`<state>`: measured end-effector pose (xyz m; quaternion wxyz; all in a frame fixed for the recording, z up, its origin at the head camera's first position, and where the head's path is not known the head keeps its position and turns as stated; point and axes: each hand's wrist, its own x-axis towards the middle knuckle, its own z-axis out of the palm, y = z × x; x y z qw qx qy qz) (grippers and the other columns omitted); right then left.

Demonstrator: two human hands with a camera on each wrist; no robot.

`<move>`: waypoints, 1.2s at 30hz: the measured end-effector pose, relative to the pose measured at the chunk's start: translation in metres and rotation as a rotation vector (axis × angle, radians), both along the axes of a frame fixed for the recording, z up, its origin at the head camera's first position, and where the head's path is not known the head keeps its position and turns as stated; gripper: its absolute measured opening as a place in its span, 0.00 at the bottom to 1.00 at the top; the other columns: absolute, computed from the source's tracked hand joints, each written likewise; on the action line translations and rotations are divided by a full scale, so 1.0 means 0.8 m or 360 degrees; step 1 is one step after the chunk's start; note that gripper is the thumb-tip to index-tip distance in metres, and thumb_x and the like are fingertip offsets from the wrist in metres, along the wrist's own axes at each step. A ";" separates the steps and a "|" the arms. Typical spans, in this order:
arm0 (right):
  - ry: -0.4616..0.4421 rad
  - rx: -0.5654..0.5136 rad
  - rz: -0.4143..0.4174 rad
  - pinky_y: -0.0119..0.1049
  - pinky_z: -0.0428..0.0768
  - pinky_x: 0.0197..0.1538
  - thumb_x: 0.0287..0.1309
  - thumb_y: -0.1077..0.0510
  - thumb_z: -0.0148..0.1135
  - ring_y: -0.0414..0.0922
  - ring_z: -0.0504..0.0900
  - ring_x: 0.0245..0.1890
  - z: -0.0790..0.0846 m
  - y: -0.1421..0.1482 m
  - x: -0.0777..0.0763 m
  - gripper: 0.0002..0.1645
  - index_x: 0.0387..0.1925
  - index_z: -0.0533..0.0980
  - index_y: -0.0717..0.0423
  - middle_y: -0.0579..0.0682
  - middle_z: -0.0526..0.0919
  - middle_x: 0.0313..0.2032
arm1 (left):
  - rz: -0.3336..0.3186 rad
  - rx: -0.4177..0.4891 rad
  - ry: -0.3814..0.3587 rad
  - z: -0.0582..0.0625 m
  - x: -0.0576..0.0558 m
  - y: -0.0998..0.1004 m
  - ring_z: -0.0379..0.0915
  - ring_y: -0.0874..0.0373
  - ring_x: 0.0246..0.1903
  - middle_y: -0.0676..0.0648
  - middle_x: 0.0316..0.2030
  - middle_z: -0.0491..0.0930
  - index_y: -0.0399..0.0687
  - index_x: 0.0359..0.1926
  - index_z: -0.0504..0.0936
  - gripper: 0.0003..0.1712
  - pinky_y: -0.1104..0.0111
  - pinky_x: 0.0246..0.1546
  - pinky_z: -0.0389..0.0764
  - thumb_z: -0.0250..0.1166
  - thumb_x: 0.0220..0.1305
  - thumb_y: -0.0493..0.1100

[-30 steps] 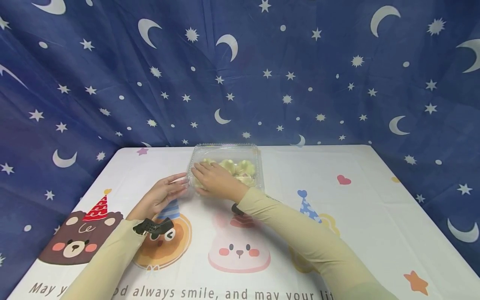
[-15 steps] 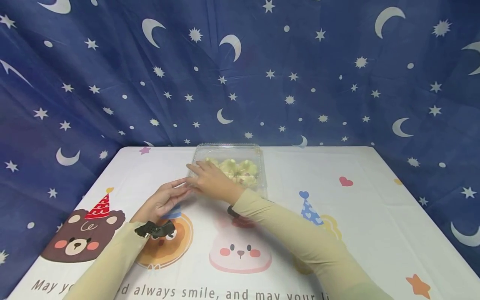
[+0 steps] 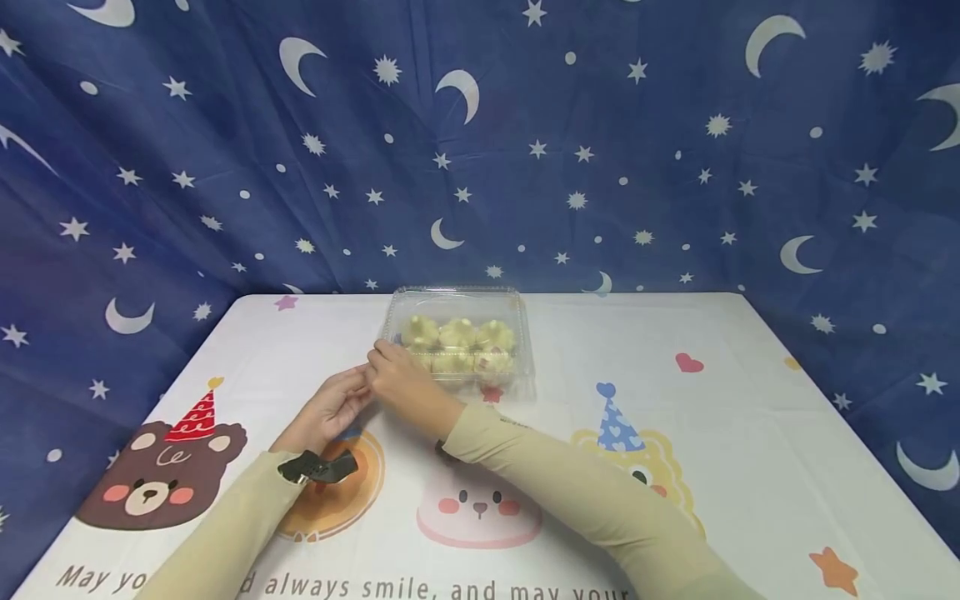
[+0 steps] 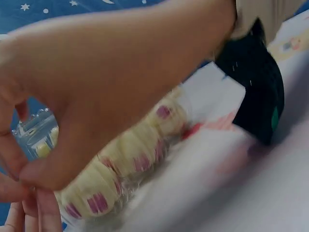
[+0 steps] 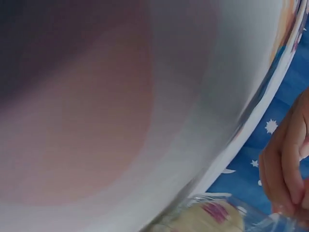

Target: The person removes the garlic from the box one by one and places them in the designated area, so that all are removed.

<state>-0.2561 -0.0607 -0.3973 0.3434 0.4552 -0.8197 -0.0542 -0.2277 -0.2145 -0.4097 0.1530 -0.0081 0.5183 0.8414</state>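
Note:
A clear plastic clamshell box point(image 3: 457, 302) stands far back on the table, holding two rows of pale yellow, bun-like pieces point(image 3: 459, 333). Purple marks show on several pieces point(image 4: 97, 203) in the left wrist view. My right hand point(image 3: 408, 387) is at the box's left edge, thumb and forefinger pinched together by the rim. Beside it, my left hand point(image 3: 326, 410) reaches in from the left, fingertips meeting the right hand's. The right hand hides the box's front left corner. I cannot tell whether the left fingers grip the rim.
A white tablecloth point(image 3: 750, 467) with printed cartoon animals and lettering covers the table. Its far edge lies just behind the box. A blue curtain point(image 3: 660, 192) with moons and stars hangs behind and at both sides. Black straps point(image 3: 318, 467) sit at the wrists.
My right hand has drawn back from over the box to its left edge, uncovering more of the pieces, and its fingers have bunched together. The left hand has edged right and meets it.

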 end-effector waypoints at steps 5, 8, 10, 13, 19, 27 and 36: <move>-0.0135 -0.0096 -0.0022 0.31 0.73 0.53 0.47 0.45 0.67 0.39 0.75 0.45 -0.003 0.001 -0.005 0.15 0.32 0.81 0.50 0.41 0.81 0.36 | 0.0080 -0.0057 -0.0036 0.000 -0.002 0.008 0.76 0.70 0.36 0.58 0.35 0.79 0.48 0.37 0.76 0.17 0.81 0.42 0.78 0.42 0.69 0.29; -0.0186 -0.0110 0.0000 0.31 0.73 0.54 0.47 0.45 0.68 0.37 0.77 0.44 -0.005 0.004 -0.009 0.14 0.32 0.81 0.49 0.41 0.81 0.37 | 0.0139 -0.0078 -0.0136 0.002 -0.003 0.014 0.76 0.69 0.34 0.57 0.33 0.78 0.43 0.43 0.70 0.11 0.82 0.41 0.78 0.44 0.68 0.28; -0.0217 -0.0138 0.0027 0.32 0.73 0.54 0.48 0.47 0.68 0.38 0.77 0.44 -0.006 0.005 -0.011 0.12 0.30 0.81 0.50 0.41 0.81 0.36 | 0.0162 -0.0106 -0.0176 0.004 -0.003 0.017 0.76 0.69 0.33 0.57 0.32 0.78 0.40 0.47 0.67 0.11 0.83 0.40 0.78 0.45 0.67 0.28; -0.0231 -0.0180 0.0073 0.34 0.73 0.55 0.50 0.53 0.66 0.38 0.78 0.43 -0.007 0.007 -0.013 0.06 0.29 0.80 0.51 0.42 0.81 0.35 | 0.0174 -0.0121 -0.0195 0.005 -0.003 0.021 0.76 0.69 0.33 0.57 0.31 0.78 0.37 0.52 0.65 0.14 0.84 0.39 0.78 0.45 0.66 0.28; -0.0275 -0.0224 0.0129 0.35 0.73 0.56 0.49 0.58 0.64 0.40 0.77 0.42 -0.006 0.009 -0.016 0.04 0.28 0.78 0.53 0.44 0.80 0.34 | 0.0165 -0.0077 -0.0179 0.005 -0.001 0.022 0.75 0.70 0.33 0.58 0.33 0.78 0.39 0.52 0.65 0.14 0.84 0.40 0.77 0.43 0.67 0.29; -0.0366 -0.0288 0.0156 0.36 0.73 0.55 0.52 0.62 0.59 0.40 0.76 0.41 -0.003 0.012 -0.019 0.02 0.26 0.76 0.54 0.45 0.79 0.33 | 0.0058 0.0069 -0.0113 0.003 0.000 0.018 0.78 0.68 0.39 0.55 0.37 0.80 0.30 0.70 0.43 0.30 0.82 0.47 0.78 0.40 0.70 0.29; -0.0292 -0.0253 0.0182 0.35 0.71 0.53 0.51 0.61 0.59 0.40 0.75 0.41 -0.005 0.016 -0.016 0.02 0.26 0.77 0.54 0.44 0.77 0.33 | 0.0278 0.0130 -0.0269 0.004 0.001 0.029 0.76 0.68 0.36 0.57 0.35 0.76 0.50 0.32 0.78 0.19 0.81 0.44 0.78 0.42 0.69 0.31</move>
